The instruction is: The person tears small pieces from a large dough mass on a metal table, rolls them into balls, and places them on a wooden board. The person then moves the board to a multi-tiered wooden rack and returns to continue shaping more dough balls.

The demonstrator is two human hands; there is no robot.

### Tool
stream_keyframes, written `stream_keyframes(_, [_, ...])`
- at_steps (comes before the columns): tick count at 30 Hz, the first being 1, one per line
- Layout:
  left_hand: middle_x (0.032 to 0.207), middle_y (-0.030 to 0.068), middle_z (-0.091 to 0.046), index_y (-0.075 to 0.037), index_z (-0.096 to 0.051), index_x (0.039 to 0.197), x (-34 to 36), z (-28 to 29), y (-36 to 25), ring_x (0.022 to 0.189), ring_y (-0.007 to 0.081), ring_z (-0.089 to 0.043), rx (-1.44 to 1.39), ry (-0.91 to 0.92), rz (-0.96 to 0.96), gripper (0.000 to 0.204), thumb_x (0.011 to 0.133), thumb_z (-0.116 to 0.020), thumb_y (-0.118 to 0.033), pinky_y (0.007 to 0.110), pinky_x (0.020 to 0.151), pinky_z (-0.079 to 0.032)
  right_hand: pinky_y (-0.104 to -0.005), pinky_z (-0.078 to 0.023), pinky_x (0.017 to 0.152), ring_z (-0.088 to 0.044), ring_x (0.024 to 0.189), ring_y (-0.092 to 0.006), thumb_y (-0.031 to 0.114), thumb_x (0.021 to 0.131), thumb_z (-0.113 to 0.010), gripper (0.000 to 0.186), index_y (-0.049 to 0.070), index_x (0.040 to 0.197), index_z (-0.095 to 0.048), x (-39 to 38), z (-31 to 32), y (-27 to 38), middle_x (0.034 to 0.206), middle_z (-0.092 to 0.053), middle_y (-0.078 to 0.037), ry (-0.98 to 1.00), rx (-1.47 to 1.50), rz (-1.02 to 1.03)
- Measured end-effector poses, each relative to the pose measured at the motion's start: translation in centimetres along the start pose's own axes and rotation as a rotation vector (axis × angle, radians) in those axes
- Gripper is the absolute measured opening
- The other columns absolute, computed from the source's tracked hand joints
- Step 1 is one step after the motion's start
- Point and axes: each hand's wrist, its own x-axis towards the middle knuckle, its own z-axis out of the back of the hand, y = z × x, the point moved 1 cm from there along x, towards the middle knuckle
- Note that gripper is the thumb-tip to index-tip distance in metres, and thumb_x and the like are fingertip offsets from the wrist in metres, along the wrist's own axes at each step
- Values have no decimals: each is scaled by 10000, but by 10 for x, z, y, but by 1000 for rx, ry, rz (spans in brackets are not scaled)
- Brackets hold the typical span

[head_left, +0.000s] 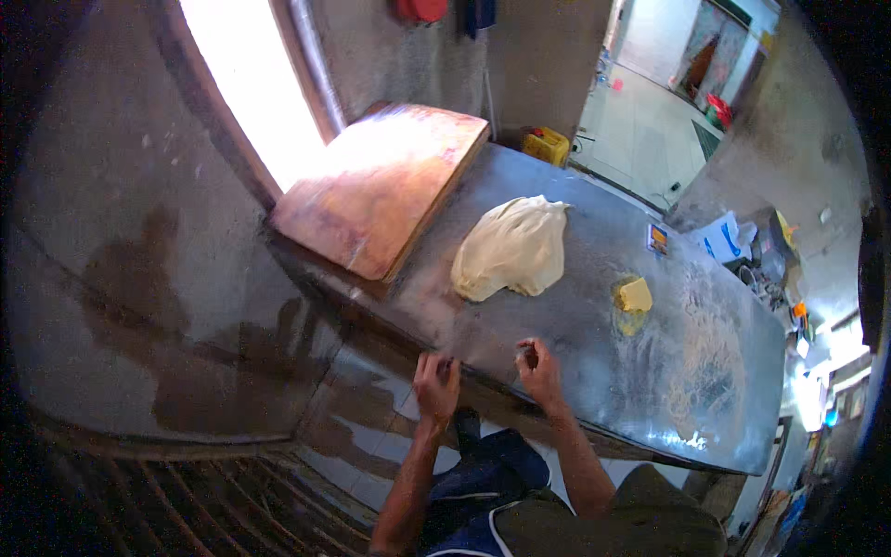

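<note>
My left hand [436, 383] rests at the near edge of a flour-dusted metal table [705, 371], fingers slightly apart and touching the edge. Close beside it, my right hand [540, 368] lies on the tabletop with its fingers curled in; whether anything small is inside is unclear. A large pale lump of dough [512, 249] lies on the table beyond both hands, well apart from them. Further right sits a yellow block of fat [636, 295] with a smear beneath it.
A big wooden board [380, 186] lies on the table's far left end, under a bright window. A small card [658, 239] lies near the far edge. Cluttered items stand past the table's right end. The floor to the left is wet, with a grate below.
</note>
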Motion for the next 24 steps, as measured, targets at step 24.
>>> stream_keyframes(24, [907,117,-699,-25,-640,1116,141,-55,5,777,216,-685,-946,878,1302,310,1041,-535,-306,336,723,-555,-473,-498,681,-669,776,-429,284,1044,-539,316,3,963,-657,42,-87,47,826,-681,-239,87,-309,-141])
